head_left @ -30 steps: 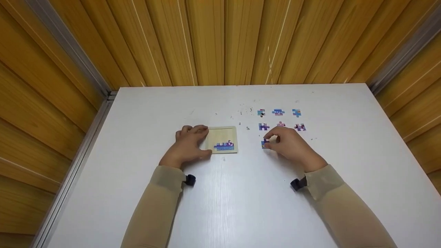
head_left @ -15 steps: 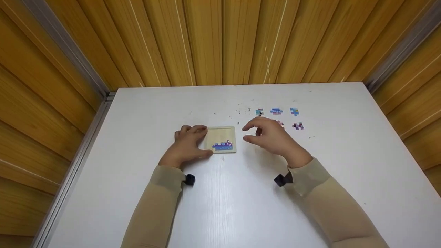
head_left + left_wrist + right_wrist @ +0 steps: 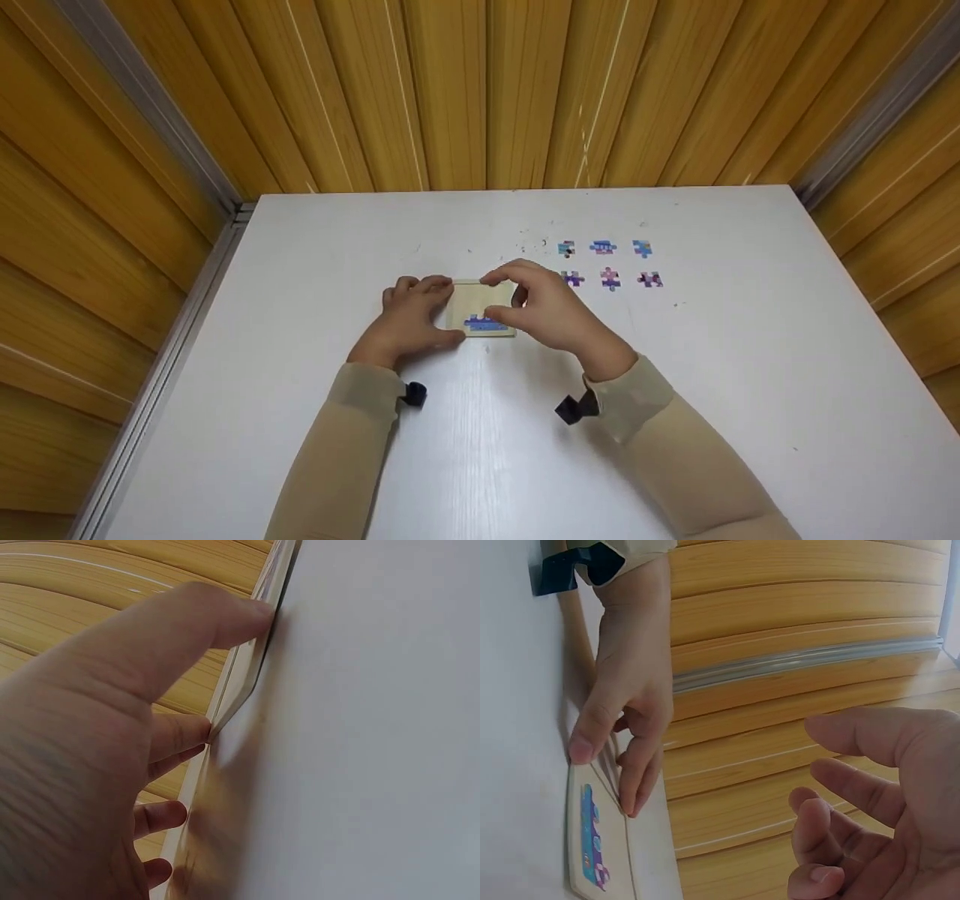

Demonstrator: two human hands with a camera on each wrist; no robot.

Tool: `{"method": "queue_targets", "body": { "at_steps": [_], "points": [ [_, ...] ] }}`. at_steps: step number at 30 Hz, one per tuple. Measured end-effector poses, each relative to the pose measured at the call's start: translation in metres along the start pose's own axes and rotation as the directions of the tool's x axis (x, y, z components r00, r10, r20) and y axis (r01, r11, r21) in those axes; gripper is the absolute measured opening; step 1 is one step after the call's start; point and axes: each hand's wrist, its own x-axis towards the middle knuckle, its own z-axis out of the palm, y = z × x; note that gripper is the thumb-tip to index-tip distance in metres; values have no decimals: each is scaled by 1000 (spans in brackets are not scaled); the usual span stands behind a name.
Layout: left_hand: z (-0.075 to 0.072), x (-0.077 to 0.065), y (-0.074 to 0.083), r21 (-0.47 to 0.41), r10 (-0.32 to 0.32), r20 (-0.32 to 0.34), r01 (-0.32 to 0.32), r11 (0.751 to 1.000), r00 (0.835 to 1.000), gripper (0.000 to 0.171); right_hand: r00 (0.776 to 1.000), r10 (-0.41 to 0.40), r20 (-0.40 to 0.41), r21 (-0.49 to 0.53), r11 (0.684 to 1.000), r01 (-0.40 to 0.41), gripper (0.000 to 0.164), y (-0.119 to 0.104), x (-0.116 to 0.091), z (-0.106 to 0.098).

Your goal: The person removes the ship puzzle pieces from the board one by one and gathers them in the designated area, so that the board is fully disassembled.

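Note:
A small square wooden puzzle tray lies on the white table, with a strip of joined blue and purple jigsaw pieces along its near side. At its left side, my left hand grips it between thumb and index finger, with the thumb against the near edge. My right hand is over the tray's right part, thumb and index finger apart. In the right wrist view I see nothing between those fingers. The right thumb hides part of the joined strip in the head view.
Several loose jigsaw pieces lie in two rows right of the tray, among them a blue one and a pink one. Small dark specks dot the white table. Yellow wood-look panels rise behind it.
My right hand has moved left from the loose pieces to over the tray. The piece it touched one second ago is no longer seen; the hand covers that spot. My left hand has stayed put.

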Motion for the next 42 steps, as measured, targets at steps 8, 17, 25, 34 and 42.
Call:
{"method": "queue_targets", "body": {
  "at_steps": [8, 17, 25, 34, 42],
  "points": [
    [1, -2, -2, -6, 16, -3, -16, 1000, 1000, 101, 999, -6, 44, 27, 1000, 5, 50, 21, 10, 22],
    [-2, -1, -3, 5, 41, -2, -41, 999, 999, 101, 998, 5, 58, -66, 998, -2, 53, 45, 21, 42],
    [-2, -1, -1, 10, 27, -10, -27, 1000, 1000, 102, 997, 41, 59, -132, 991, -33, 53, 57, 27, 52],
    [-1, -1, -2, 22, 54, -13, -54, 998, 998, 102, 998, 53, 46, -189, 981, -43, 50, 58, 26, 57],
    [-2, -2, -3, 25, 67, -16, -67, 997, 998, 102, 999, 29, 42, -214, 977, -19, 44, 58, 25, 59]
  ]
}}
